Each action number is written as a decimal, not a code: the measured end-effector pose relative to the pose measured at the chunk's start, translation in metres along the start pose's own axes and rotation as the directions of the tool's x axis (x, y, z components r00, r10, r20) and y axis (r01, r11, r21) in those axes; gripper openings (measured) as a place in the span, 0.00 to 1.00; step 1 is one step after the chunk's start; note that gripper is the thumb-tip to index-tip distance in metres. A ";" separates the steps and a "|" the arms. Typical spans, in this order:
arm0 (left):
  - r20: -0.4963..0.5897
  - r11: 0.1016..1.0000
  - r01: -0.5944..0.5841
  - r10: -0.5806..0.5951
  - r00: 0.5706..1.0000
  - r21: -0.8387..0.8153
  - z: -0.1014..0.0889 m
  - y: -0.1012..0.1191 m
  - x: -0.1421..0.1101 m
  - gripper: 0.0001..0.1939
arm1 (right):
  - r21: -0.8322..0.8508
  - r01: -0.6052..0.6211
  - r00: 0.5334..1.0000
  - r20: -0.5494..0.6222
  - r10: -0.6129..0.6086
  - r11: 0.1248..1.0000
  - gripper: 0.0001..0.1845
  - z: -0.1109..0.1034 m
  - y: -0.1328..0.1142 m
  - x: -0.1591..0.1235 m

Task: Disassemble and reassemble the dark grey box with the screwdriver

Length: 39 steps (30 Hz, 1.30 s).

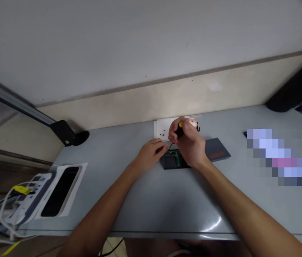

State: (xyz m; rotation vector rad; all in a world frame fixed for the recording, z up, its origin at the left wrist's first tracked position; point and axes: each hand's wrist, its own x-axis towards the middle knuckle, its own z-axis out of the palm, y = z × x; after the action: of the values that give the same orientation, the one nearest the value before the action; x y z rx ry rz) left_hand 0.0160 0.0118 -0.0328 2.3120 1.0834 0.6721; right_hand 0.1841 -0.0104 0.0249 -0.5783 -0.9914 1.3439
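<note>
two bare forearms point(110, 207) reach in from the bottom, cut off there. the right hand point(191, 146) is curled tight around a black-and-yellow screwdriver point(179, 132), hiding most of its handle; the thin shaft slants down toward an open dark case point(169, 164) on the desk point(140, 203), whose green circuit board point(173, 155) that hand partly covers. the left hand point(149, 155) has its fingers bunched at the case's far left corner; whether they pinch anything, i cannot tell. a pixelated patch point(279, 157) at right is unreadable.
</note>
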 end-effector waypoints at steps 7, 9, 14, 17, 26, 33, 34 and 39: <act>-0.011 1.000 -0.002 0.002 1.000 -0.002 0.000 0.000 0.000 0.20 | -0.017 -0.009 1.000 0.018 0.009 1.000 0.27 -0.001 0.001 0.000; -0.011 1.000 -0.010 0.010 1.000 0.001 0.000 0.000 0.000 0.20 | -0.009 0.005 1.000 0.017 -0.005 1.000 0.26 -0.002 0.000 0.001; -0.016 1.000 -0.013 0.013 1.000 -0.011 -0.001 0.001 0.000 0.19 | -0.009 0.018 1.000 0.019 -0.018 1.000 0.25 0.000 0.001 0.000; -0.025 0.999 -0.034 0.033 0.999 -0.027 0.000 0.000 -0.001 0.19 | -0.020 0.011 0.999 0.032 -0.011 1.000 0.27 0.001 0.001 -0.002; -0.046 0.996 -0.006 0.001 0.999 -0.089 -0.002 0.004 0.000 0.16 | 0.077 0.018 0.999 -0.036 -0.015 0.997 0.24 0.000 -0.005 0.002; -0.051 0.968 -0.068 0.058 0.997 -0.243 -0.004 0.004 -0.001 0.11 | 0.148 0.062 0.996 -0.078 -0.051 0.987 0.26 -0.004 -0.017 0.007; -0.062 0.970 -0.062 0.049 0.997 -0.237 -0.004 0.002 -0.001 0.12 | 0.147 0.067 0.995 -0.087 -0.055 0.987 0.26 -0.006 -0.018 0.007; -0.164 0.996 -0.045 0.031 0.986 -0.080 -0.001 0.003 0.001 0.12 | 0.106 0.141 0.977 -0.177 -0.121 0.984 0.26 -0.015 -0.029 0.013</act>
State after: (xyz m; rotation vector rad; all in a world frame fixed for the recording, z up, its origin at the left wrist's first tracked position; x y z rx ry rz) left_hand 0.0181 0.0111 -0.0302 2.2424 1.0631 0.9167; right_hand 0.2109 -0.0002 0.0446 -0.5194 -0.7919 1.2062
